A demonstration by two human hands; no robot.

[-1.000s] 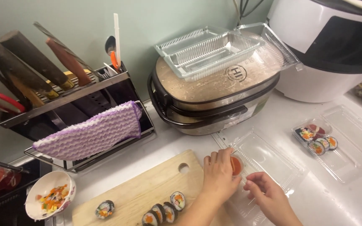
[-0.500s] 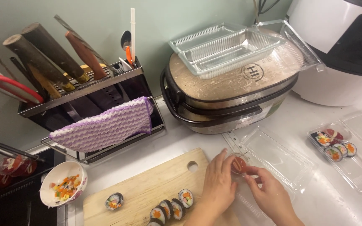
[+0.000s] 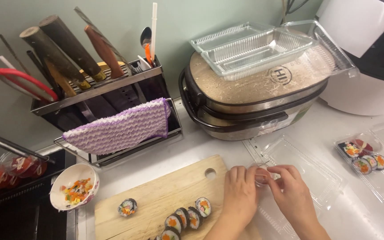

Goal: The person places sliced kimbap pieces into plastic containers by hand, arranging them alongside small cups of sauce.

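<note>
A: Head view: both hands meet just past the right end of the wooden cutting board [image 3: 165,200]. The left hand [image 3: 240,195] and the right hand [image 3: 290,195] pinch a small clear sauce cup [image 3: 261,174] between them, fingertips curled closed around its rim and sides, and the cup shows something reddish inside.

B: Where does the cup sit relative to the board?

A: Right beside the board's far right corner, over the near edge of an open, empty clear plastic clamshell box [image 3: 303,171] lying to the right of the board. Whether the cup is lidded cannot be told; the fingers cover the top.

B: And how far does the packing look?

A: By the look of things, partway. Further right of the board, a second clear box [image 3: 378,164] already holds a few kimbap slices and a sauce cup. The box by the hands has no rolls in it yet. On the board, a row of kimbap slices [image 3: 187,218] waits at the near edge, with one end piece [image 3: 127,207] apart to their left.

B: Anything else around?

A: Left of the board, a small bowl of chopped vegetables [image 3: 74,192]. Behind the board, a knife rack [image 3: 98,95] with a purple cloth [image 3: 118,129] draped over it, and a lidded electric pan [image 3: 254,98] with spare empty plastic trays [image 3: 254,46] stacked on top.
</note>
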